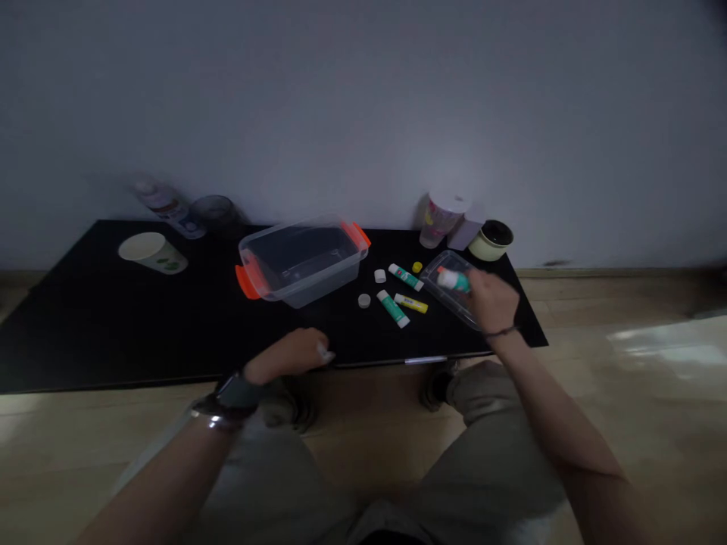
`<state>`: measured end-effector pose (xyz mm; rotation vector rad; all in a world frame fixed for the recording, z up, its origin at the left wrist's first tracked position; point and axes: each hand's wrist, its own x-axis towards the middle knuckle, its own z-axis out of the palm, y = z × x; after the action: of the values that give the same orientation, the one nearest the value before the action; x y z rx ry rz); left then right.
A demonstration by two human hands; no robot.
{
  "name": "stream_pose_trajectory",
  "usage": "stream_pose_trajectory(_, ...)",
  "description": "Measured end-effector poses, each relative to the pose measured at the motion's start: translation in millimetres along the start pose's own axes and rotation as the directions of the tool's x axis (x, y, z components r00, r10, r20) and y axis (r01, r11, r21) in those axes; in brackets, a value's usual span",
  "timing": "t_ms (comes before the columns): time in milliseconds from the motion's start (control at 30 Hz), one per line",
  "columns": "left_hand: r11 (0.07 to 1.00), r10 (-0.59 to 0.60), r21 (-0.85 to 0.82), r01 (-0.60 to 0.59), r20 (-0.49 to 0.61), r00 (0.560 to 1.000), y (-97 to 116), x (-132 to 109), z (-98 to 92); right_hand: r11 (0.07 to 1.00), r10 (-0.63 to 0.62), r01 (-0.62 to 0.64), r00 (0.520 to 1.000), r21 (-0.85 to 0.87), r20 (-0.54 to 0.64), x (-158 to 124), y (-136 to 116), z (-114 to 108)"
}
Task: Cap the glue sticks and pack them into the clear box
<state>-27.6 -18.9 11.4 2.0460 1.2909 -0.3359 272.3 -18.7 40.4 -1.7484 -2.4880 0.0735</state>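
Observation:
My right hand is closed around a green and white glue stick, held above a clear lid on the right. Near the table's front edge, my left hand is closed, with a small whitish thing at its fingertips that I cannot make out. Two green glue sticks, one farther back and one nearer, lie beside a yellow and white stick. Around them are a yellow cap and two white caps.
A clear box with orange clips stands mid-table. To its left are a paper cup, a bottle and a dark round container. A clear cup, a pale box and a cream pot stand back right.

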Motion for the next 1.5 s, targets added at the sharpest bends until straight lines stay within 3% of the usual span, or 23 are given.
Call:
stream_pose_trajectory(133, 0.980, 0.045, -0.178, -0.094, -0.260, 0.965, -17.0, 14.8, 7.8, 0.966, 0.219, -0.231, 0.970, -0.120, -0.106, 21.7, 28.8, 5.2)
stream_pose_trajectory(300, 0.985, 0.040, -0.127, -0.115, -0.482, 0.875, -30.2, 41.8, 28.4, 0.976, 0.203, -0.189, 0.970, -0.106, 0.135, 44.1, 13.5, 41.2)
stream_pose_trajectory(433, 0.999, 0.014, -0.033, -0.037, -0.524, 0.852, -30.6, 62.0, 34.6, 0.983, 0.166, -0.141, 0.956, -0.117, 0.243, 59.6, 2.2, 56.1)
stream_pose_trajectory(667, 0.990, 0.006, 0.120, 0.069, -0.535, 0.845, -14.7, 87.6, 33.1, 0.977, 0.173, -0.143, 0.965, -0.160, 0.196, 80.4, -6.5, 66.1)
stream_pose_trajectory(833, 0.977, -0.004, 0.174, 0.125, -0.568, 0.823, -4.1, 88.1, 22.7, 0.983, 0.156, -0.140, 0.978, -0.120, 0.136, 76.1, -9.4, 50.5)
stream_pose_trajectory(933, 0.971, -0.016, 0.180, 0.156, -0.603, 0.798, 4.7, 76.1, 13.0, 0.990, 0.135, -0.124, 0.968, -0.066, 0.213, 58.1, -13.5, 37.2)
stream_pose_trajectory(1000, 0.977, -0.017, 0.155, 0.147, -0.631, 0.776, 8.3, 65.9, 8.6, 0.996, 0.089, -0.086, 0.939, -0.025, 0.333, 41.6, -18.2, 33.4)
stream_pose_trajectory(1100, 0.994, -0.026, 0.066, 0.089, -0.643, 0.766, 7.7, 51.4, 8.3, 0.998, -0.041, 0.014, 0.853, 0.055, 0.520, 16.5, -28.2, 38.8)
stream_pose_trajectory(1167, 0.999, -0.033, -0.025, 0.023, -0.594, 0.803, 5.5, 40.7, 9.7, 0.988, -0.145, 0.085, 0.775, 0.125, 0.616, 3.1, -35.5, 43.6)
stream_pose_trajectory(1233, 0.988, 0.029, -0.120, -0.093, -0.448, 0.893, 6.3, 24.5, 6.7, 0.965, -0.256, 0.135, 0.680, 0.226, 0.687, -6.2, -41.3, 38.9)
stream_pose_trajectory(1300, 0.936, 0.205, -0.238, -0.259, -0.230, 0.951, 13.3, -0.4, -5.7, 0.901, -0.406, 0.125, 0.578, 0.415, 0.707, -12.1, -44.0, 16.6)
stream_pose_trajectory(1367, 0.811, 0.417, -0.407, -0.421, -0.103, 0.903, 26.6, -32.4, -28.9, 0.745, -0.585, 0.048, 0.526, 0.665, 0.617, -14.9, -42.7, -23.3)
stream_pose_trajectory(1433, 0.617, 0.526, -0.581, -0.531, -0.198, 0.827, 43.1, -62.3, -59.5, 0.507, -0.699, 0.028, 0.598, 0.861, 0.392, -12.9, -37.8, -69.9)
stream_pose_trajectory(1467, 0.454, 0.574, -0.637, -0.623, -0.325, 0.751, 51.1, -72.4, -75.3, 0.376, -0.685, 0.034, 0.683, 0.926, 0.253, -9.1, -34.2, -90.1)
stream_pose_trajectory(1500, 0.319, 0.581, -0.684, -0.656, -0.407, 0.705, 58.2, -77.2, -89.8, 0.218, -0.651, 0.034, 0.750, 0.975, 0.119, -3.0, -30.2, -105.3)
